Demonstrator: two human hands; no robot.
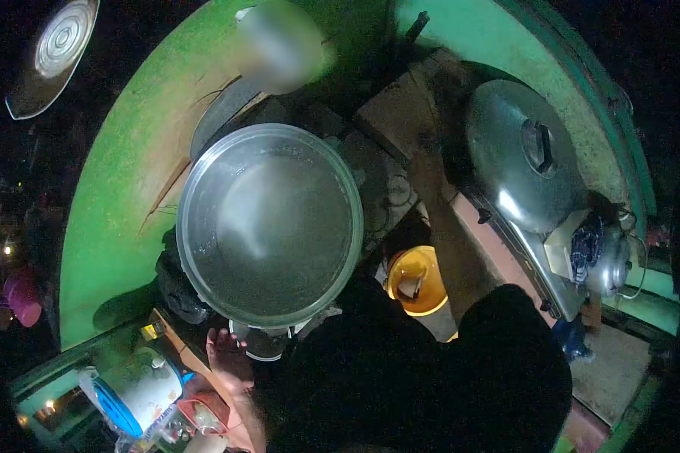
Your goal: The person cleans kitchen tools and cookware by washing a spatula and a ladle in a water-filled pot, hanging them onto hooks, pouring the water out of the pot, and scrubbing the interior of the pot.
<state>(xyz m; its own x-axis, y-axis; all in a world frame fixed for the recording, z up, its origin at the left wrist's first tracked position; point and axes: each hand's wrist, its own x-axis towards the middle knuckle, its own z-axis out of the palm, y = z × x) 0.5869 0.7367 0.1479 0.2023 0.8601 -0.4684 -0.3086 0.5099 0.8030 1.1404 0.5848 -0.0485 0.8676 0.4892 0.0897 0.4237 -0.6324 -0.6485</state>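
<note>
A large round metal pot [279, 234] stands at centre left, with what looks like cloudy liquid inside. Just below its lower left rim is my left hand [230, 364], palm up with the fingers apart and nothing in it. Beside that hand, a smaller metal vessel [264, 349] shows partly under the pot's edge. My right forearm stretches forward to the right of the pot. At its far end my right hand [426, 162] lies in deep shadow near a brown board [397, 113], and its fingers cannot be made out.
On the right, a big metal lid [506, 151] rests over a gas stove [533, 264]. A yellow bucket [428, 291] is low between the pot and my right arm. At lower left stand a white bucket [147, 389] and a red container [211, 408]. Green walls [121, 219] curve around.
</note>
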